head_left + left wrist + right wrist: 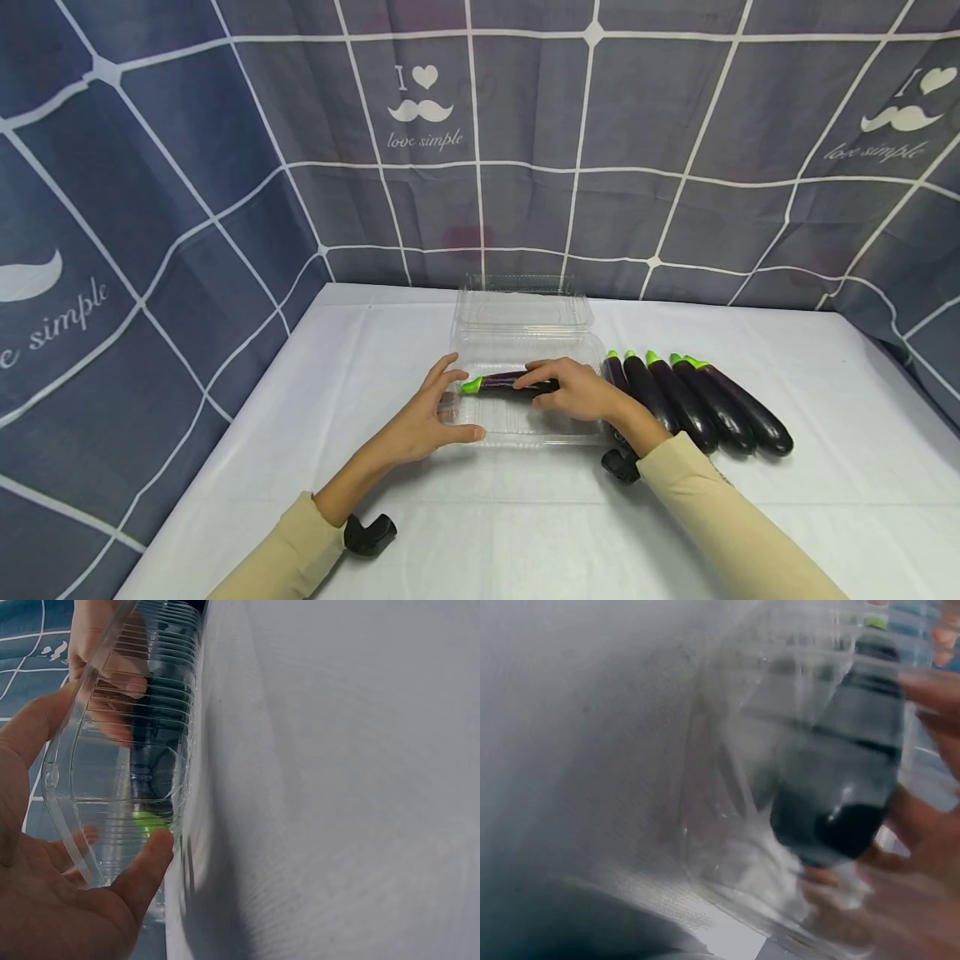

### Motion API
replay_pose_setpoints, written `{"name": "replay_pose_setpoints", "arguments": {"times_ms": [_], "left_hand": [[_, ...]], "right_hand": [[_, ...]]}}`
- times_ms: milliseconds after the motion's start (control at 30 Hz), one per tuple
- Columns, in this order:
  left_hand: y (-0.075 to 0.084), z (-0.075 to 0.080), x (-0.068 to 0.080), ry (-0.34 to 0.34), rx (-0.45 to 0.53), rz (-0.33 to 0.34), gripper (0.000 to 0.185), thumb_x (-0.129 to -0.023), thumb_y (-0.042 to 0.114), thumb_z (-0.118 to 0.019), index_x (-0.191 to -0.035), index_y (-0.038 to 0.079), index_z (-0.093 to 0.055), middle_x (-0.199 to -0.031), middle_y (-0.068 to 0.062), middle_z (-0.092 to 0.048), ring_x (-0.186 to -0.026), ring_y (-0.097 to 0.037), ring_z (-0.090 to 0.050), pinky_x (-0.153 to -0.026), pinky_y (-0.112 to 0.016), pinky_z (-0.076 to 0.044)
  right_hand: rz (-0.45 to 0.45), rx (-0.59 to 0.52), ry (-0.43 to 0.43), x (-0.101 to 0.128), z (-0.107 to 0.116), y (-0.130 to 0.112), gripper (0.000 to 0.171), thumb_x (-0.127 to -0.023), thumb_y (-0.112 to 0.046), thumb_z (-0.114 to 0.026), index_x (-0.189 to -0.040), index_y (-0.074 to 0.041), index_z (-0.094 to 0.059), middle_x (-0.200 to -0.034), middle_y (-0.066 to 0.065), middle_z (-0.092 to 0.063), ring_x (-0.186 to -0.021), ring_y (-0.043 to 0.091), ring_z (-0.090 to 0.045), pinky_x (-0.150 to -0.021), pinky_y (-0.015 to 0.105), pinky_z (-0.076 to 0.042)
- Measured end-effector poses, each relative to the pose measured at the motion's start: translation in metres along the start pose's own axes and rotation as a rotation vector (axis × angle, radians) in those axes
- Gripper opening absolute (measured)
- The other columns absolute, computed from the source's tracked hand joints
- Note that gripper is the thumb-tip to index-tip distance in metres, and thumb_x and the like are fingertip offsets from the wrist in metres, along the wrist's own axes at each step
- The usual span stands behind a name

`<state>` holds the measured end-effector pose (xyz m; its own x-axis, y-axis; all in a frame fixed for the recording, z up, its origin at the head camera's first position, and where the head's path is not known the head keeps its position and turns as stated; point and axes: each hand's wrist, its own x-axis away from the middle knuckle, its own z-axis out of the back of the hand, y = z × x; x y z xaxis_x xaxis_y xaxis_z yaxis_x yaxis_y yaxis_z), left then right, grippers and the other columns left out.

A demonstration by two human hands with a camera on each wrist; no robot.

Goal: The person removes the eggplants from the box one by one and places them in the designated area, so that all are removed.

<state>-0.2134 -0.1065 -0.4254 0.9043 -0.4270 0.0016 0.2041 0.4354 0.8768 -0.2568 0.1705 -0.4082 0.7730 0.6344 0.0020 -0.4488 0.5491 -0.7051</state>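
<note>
A clear plastic clamshell container (525, 437) lies open in the middle of the white table, its lid (521, 312) folded back. My left hand (459, 398) grips the container's left end, thumb on the front wall and fingers at the back. My right hand (540, 387) holds a dark purple eggplant (498, 382) lying crosswise inside the tray, its green stem pointing left. The left wrist view shows my thumb (146, 862) on the ribbed container (112, 772), with the green stem (150, 821) behind the wall. In the blurred right wrist view, fingers (930, 697) wrap the eggplant (847, 750).
Several more eggplants (697, 400) lie side by side just right of the container, stems pointing away from me. The white tablecloth (825, 517) is bounded at the back and both sides by a blue-grey checked curtain (525, 167).
</note>
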Motion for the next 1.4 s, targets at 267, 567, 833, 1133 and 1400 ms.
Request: {"name": "replay_pose_setpoints", "arguments": {"times_ms": [267, 567, 833, 1133, 1400], "left_hand": [[-0.001, -0.0002, 0.0, 0.004, 0.004, -0.003, 0.085, -0.079, 0.033, -0.084, -0.145, 0.004, -0.039, -0.164, -0.002, -0.007, -0.14, -0.034, -0.028, -0.106, -0.056, -0.034], [-0.0003, -0.0016, 0.0, 0.004, 0.021, -0.004, 0.086, -0.079, 0.033, -0.084, -0.146, 0.003, -0.039, -0.164, -0.001, -0.006, -0.141, -0.035, -0.027, -0.106, -0.055, -0.036], [-0.0003, -0.0016, 0.0006, 0.006, 0.023, -0.014, 0.086, -0.079, 0.033, -0.085, -0.145, 0.004, -0.039, -0.164, -0.003, -0.007, -0.139, -0.035, -0.03, -0.106, -0.054, -0.036], [-0.002, -0.0014, 0.0, -0.001, 0.057, -0.018, 0.086, -0.079, 0.03, -0.085, -0.145, 0.001, -0.039, -0.164, -0.003, -0.007, -0.136, -0.037, -0.034, -0.105, -0.052, -0.038], [-0.0008, -0.0016, 0.001, 0.01, 0.033, -0.006, 0.086, -0.078, 0.031, -0.086, -0.145, 0.003, -0.039, -0.163, 0.0, -0.008, -0.137, -0.033, -0.034, -0.106, -0.052, -0.037]], "right_hand": [[0.096, 0.01, -0.007, -0.0021, -0.0038, 0.0032, 0.038, -0.087, 0.01, -0.058, -0.122, -0.003, -0.07, -0.126, 0.015, -0.061, -0.118, 0.034, -0.055, -0.094, 0.05, -0.047], [0.091, 0.021, 0.014, 0.0029, -0.006, 0.0048, 0.036, -0.089, 0.009, -0.06, -0.119, -0.006, -0.072, -0.12, 0.01, -0.061, -0.109, 0.028, -0.058, -0.087, 0.043, -0.048], [0.093, -0.011, 0.042, 0.0058, -0.0066, 0.0018, 0.034, -0.088, 0.003, -0.063, -0.12, -0.007, -0.072, -0.113, 0.006, -0.061, -0.098, 0.021, -0.057, -0.079, 0.037, -0.048], [0.057, -0.073, 0.057, 0.0067, -0.0069, -0.0001, 0.034, -0.089, -0.013, -0.071, -0.124, -0.011, -0.069, -0.104, 0.003, -0.058, -0.089, 0.021, -0.051, -0.078, 0.039, -0.045], [0.03, -0.096, 0.107, 0.006, -0.0075, 0.0005, 0.035, -0.088, -0.015, -0.073, -0.122, -0.013, -0.067, -0.11, 0.007, -0.054, -0.102, 0.026, -0.051, -0.086, 0.042, -0.046]]}}
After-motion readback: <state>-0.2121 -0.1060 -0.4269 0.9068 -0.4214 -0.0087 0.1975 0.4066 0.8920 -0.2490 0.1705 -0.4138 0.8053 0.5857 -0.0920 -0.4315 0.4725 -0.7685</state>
